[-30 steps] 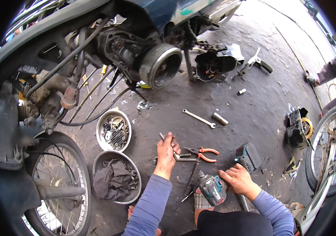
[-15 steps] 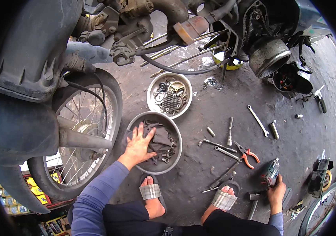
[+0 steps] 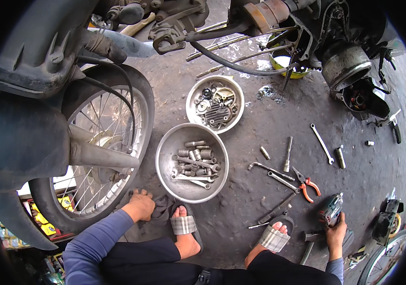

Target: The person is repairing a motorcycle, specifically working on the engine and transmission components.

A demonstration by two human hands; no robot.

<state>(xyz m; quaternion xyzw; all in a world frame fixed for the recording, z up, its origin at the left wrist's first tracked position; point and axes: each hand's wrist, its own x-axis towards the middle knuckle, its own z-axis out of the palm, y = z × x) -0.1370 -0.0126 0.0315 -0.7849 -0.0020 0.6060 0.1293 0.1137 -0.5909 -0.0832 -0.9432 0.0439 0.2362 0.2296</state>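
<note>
My left hand (image 3: pixel 140 205) is closed on a dark cloth rag (image 3: pixel 164 209), low beside the front wheel and my left foot. Close by stands a metal bowl (image 3: pixel 165 173) of sockets and wrenches (image 3: pixel 197 164), now uncovered. My right hand (image 3: pixel 336 232) grips a cordless impact driver (image 3: pixel 332 212) on the ground at the right; its palm side is hidden. A hammer (image 3: pixel 308 249) lies just left of that hand. Pliers with orange handles (image 3: pixel 310 189), a combination wrench (image 3: pixel 321 143) and a socket wrench (image 3: pixel 288 154) are spread farther off.
A second bowl (image 3: pixel 239 116) full of engine parts touches the first one's far side. The motorcycle's front wheel (image 3: pixel 142 102) rises at the left, and its engine (image 3: pixel 343 66) hangs at the far right. My sandalled feet stand between the bowl and the tools. A yellow basin (image 3: pixel 298 75) sits behind.
My left hand has left the bowl and carried the rag down toward the wheel, baring the sockets and wrenches. My right hand stays on the impact driver. The view has shifted slightly.
</note>
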